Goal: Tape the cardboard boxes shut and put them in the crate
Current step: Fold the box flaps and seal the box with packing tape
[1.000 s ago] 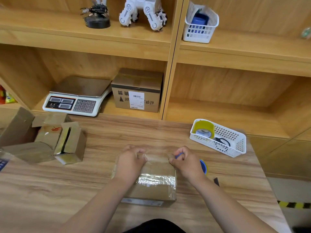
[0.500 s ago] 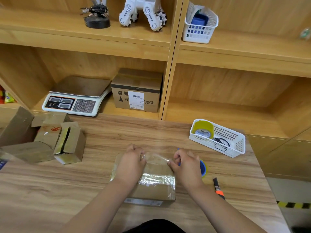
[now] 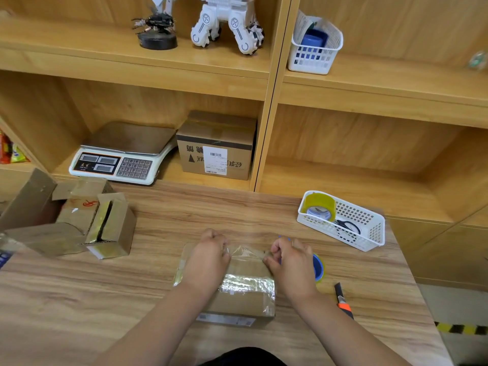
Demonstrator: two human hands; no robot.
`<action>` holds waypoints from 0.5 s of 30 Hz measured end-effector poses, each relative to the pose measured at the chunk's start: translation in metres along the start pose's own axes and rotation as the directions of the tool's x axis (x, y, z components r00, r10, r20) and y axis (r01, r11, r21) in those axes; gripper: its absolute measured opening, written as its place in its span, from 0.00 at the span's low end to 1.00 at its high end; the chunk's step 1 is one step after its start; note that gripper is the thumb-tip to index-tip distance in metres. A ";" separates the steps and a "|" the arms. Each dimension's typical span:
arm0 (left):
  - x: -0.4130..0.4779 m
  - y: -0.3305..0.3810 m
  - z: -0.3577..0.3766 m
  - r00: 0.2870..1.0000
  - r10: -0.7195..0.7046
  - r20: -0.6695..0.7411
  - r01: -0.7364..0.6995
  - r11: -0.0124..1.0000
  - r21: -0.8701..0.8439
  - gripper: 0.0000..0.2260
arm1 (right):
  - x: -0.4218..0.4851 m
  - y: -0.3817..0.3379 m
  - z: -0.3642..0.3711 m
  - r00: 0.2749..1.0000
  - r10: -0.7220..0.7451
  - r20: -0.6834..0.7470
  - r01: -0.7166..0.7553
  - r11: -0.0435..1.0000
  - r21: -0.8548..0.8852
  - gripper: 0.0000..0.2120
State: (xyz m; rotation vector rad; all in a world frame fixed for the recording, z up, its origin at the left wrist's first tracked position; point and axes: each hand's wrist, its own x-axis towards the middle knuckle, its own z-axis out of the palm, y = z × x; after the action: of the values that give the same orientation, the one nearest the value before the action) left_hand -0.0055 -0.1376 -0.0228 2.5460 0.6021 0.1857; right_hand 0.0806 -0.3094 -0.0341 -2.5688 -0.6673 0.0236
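Clear tape strip runs left to right over the far edge of the cardboard box; left hand pinches one end, right hand grips the tape roll.

Lower centre, a brown cardboard box lies flat, banded with glossy clear tape, blue tape roll at its right; open boxes cluster left.

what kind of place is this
Most likely a small parcel-packing station. A weighing scale and a labelled shipping box sit on the shelf, a tape roll waits in a white basket, and the left hand and right hand hold clear tape over a cardboard box.
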 end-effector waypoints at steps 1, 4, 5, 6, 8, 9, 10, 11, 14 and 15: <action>0.000 0.001 0.000 1.000 -0.006 0.002 0.006 1.000 0.013 0.08 | 0.000 0.000 0.000 1.000 -0.006 -0.001 0.006 1.000 -0.005 0.11; 0.000 0.002 0.000 1.000 -0.014 0.024 0.013 0.999 0.048 0.06 | 0.001 -0.001 0.000 1.000 -0.012 -0.005 0.012 1.000 -0.003 0.12; -0.001 0.002 0.000 0.999 -0.014 0.031 0.012 0.999 0.051 0.05 | 0.001 -0.001 -0.001 1.000 -0.010 -0.003 0.010 1.000 -0.006 0.12; -0.001 0.003 -0.001 0.999 -0.013 0.036 0.011 0.998 0.055 0.03 | 0.001 -0.002 -0.001 1.000 -0.007 0.000 0.007 1.000 -0.009 0.12; -0.002 0.005 -0.003 0.999 -0.005 0.038 0.003 0.998 0.069 0.02 | 0.001 -0.002 -0.001 1.000 -0.006 -0.002 0.006 1.000 -0.003 0.12; -0.002 0.005 -0.003 0.999 -0.001 0.038 -0.002 0.997 0.076 0.04 | 0.001 -0.002 -0.001 1.000 -0.008 -0.005 0.008 1.000 0.003 0.13; -0.002 0.005 -0.003 0.999 0.003 0.041 -0.006 0.996 0.084 0.04 | 0.002 -0.002 -0.001 1.000 -0.006 -0.006 0.006 1.000 0.005 0.12; -0.002 0.005 -0.003 0.999 0.006 0.044 -0.010 0.996 0.089 0.04 | 0.002 -0.002 -0.002 1.000 0.001 -0.004 -0.001 1.000 0.002 0.12; -0.001 0.004 -0.001 0.997 0.014 0.074 -0.021 0.996 0.092 0.03 | 0.003 -0.002 -0.002 1.000 0.014 0.009 -0.014 0.999 -0.031 0.12; -0.001 0.004 0.000 0.996 0.021 0.083 -0.029 0.995 0.099 0.04 | 0.003 -0.003 -0.002 1.000 0.013 0.009 -0.012 0.999 -0.046 0.12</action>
State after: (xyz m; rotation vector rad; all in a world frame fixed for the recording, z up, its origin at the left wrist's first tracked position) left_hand -0.0047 -0.1412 -0.0208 2.6446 0.5616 0.0607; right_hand 0.0826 -0.3065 -0.0310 -2.6187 -0.6624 0.0243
